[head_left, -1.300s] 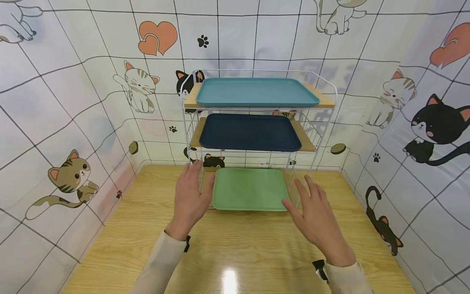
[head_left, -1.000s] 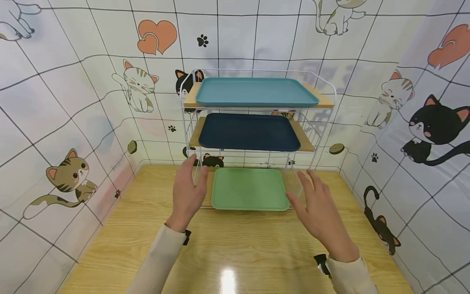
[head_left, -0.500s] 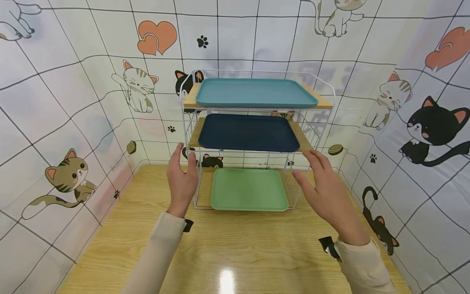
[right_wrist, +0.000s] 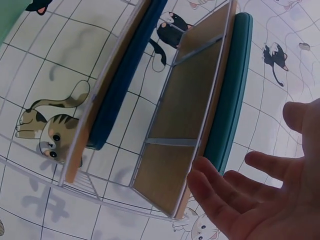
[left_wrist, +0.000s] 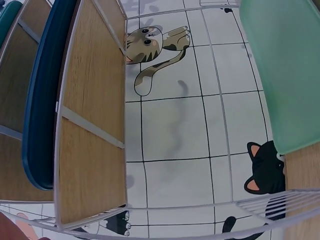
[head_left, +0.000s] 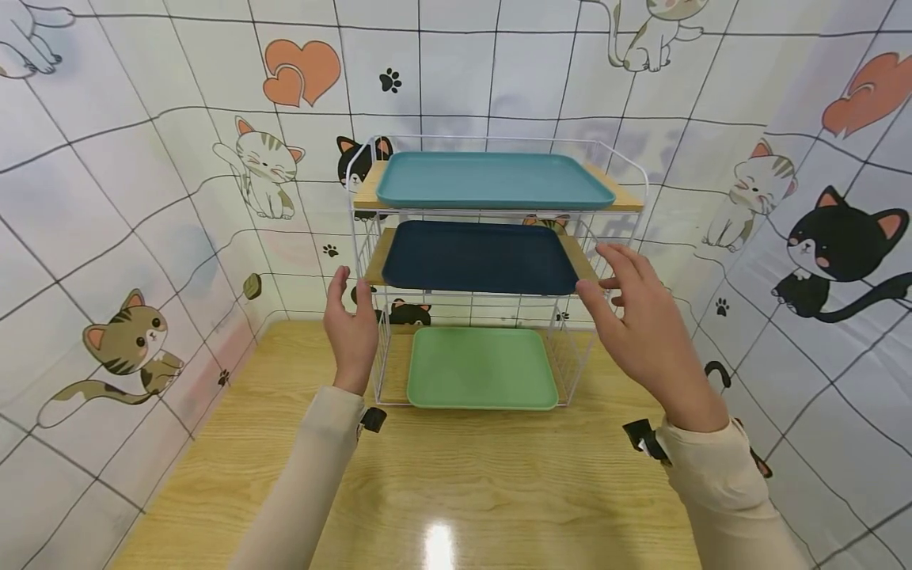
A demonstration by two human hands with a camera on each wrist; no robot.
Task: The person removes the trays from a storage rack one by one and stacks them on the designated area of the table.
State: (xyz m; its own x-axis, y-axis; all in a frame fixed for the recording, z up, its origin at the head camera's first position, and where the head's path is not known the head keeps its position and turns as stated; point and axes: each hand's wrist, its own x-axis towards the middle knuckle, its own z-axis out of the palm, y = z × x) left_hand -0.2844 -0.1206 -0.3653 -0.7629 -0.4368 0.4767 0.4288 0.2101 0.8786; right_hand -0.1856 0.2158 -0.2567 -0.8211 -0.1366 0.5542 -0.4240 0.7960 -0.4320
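As I read the head view, both hands sit either side of the three-tier wire rack [head_left: 625,198], around middle-shelf height. Navy tray [head_left: 480,257] lies on that shelf, teal tray [head_left: 493,180] above, green tray [head_left: 483,368] below. Left hand [head_left: 351,336]: beside the rack's left side, thumb apart from fingers, nothing held. Right hand [head_left: 651,340]: fingers slightly bent, thumb spread, nothing held. Its thumb tip overlaps the navy tray's near right corner; can't confirm contact. It also hides part of the right front post. Dark tabs [head_left: 372,419] at the cuffs, can't identify.

Left wrist: just a blurry bit of hand, bottom left; no finger read. Teal tray cut by left edge, green tray by right, navy tray by top.

Right wrist: hand cropped lower right, fingers loosely bent and spread. One fingertip overlaps the teal tray's side; can't tell touch from gap. Green tray only a corner.
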